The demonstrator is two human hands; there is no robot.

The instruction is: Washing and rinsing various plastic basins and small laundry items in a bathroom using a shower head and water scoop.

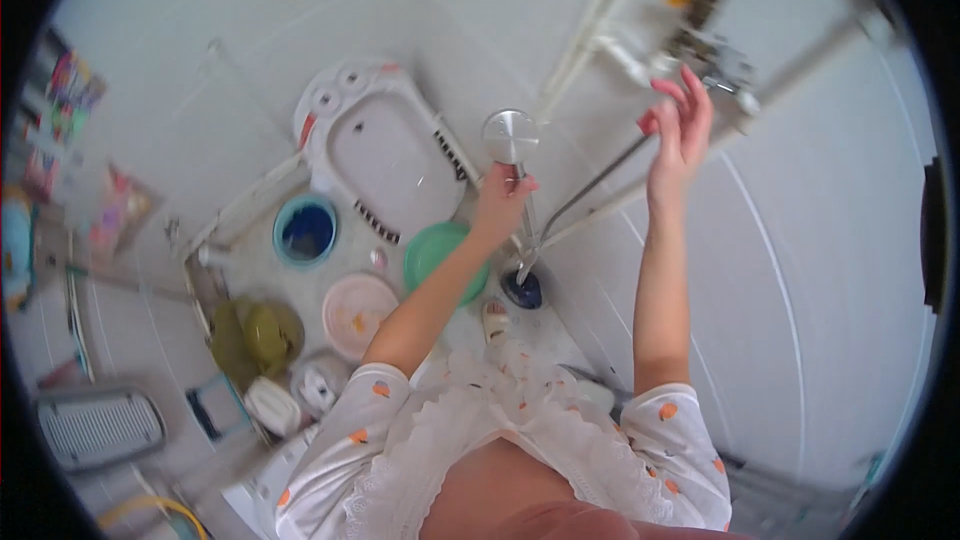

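Note:
My left hand [503,202] is wrapped round the handle of a shower head [511,136], whose round silver face points up. A grey shower hose [592,186] runs from low beside it up toward my right hand [680,128]. That hand is raised with its fingers apart and partly bent, just in front of the metal mixer tap [712,58] on the wall. Whether its fingertips touch the tap cannot be made out. The hose's upper end is hidden behind the hand.
A white baby bath [395,165] leans in the corner. Below it are a green basin [436,252], a pink basin [354,302] and a blue bucket [321,212]. A dark blue object [521,290] lies near my foot. Pipes [590,25] run along the tiled wall.

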